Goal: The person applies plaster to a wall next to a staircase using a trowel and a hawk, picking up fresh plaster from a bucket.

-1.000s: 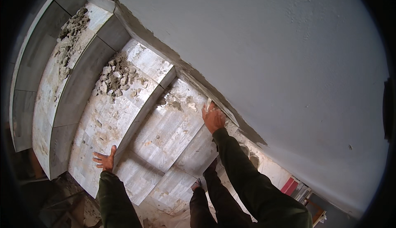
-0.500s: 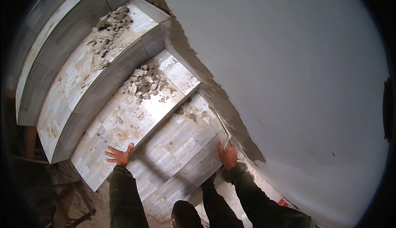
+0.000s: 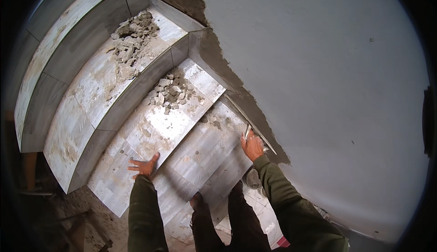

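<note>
Head view: I have the right grip [image 3: 253,147] at the foot of the grey wall [image 3: 327,79], fingers curled around a narrow pale piece [image 3: 248,131]; its ends poke out past the hand, and I cannot tell its kind. Beside it a long thin strip [image 3: 238,111] runs slantwise along the rough mortar band [image 3: 248,104]. Left grip [image 3: 144,166] is released, fingers spread, over the near edge of the tiled step [image 3: 136,138]; it holds nothing, contact unclear. Rubble [image 3: 169,92] sits further up that step. A round bucket [image 3: 253,179] shows just beside the right sleeve [image 3: 284,183].

Judgement: step in hand seems to be working the pale piece along the strip at the wall. The next move, I reckon, calls for steady light pressure there, with the left side giving balance.
</note>
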Tool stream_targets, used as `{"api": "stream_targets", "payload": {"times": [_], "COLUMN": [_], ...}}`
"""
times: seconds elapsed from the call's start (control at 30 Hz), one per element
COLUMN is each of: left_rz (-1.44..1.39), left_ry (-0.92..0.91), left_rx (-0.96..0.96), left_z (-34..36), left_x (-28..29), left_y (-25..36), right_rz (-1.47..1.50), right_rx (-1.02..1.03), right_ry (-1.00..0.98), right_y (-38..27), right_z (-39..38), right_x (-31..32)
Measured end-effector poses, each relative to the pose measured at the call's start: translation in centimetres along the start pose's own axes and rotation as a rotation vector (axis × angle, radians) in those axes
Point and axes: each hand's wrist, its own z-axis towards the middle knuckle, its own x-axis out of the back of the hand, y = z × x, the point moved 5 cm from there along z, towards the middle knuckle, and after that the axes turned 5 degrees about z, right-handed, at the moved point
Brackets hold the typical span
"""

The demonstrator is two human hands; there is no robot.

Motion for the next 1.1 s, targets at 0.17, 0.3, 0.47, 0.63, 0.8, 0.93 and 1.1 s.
{"api": "stream_targets", "payload": {"times": [0.17, 0.3, 0.47, 0.63, 0.8, 0.93, 1.1], "left_rz": [-0.147, 0.066, 0.084, -0.166, -0.196, -0.244, -0.240], "left_ry": [-0.098, -0.037, -0.022, -0.019, -0.032, -0.103, -0.106], "left_rx": [0.260, 0.337, 0.363, 0.378, 0.311, 0.266, 0.254], "left_z": [0.2, -0.2, 0.1, 0.1, 1.5, -0.1, 0.9], "left_x": [3.8, 3.5, 3.4, 2.9, 2.5, 3.0, 2.5], "left_y": [4.1, 5.7, 5.6, 5.3, 4.7, 5.9, 5.6], "right_rz": [0.000, -0.041, 0.078, 0.159, 0.217, 0.190, -0.121], "right_rx": [-0.021, -0.070, -0.107, -0.165, -0.228, -0.273, -0.264], "right_ry": [0.046, 0.020, -0.012, -0.150, -0.063, -0.163, -0.220], "right_y": [-0.2, 1.1, -0.6, -1.0, 6.7, 9.3, 4.9], "right_z": [2.5, 5.4, 11.2, 15.9, 8.7, 0.3, 7.6], "right_x": [-0.4, -2.0, -3.5, -4.6, -4.9, -3.4, -5.5]}}
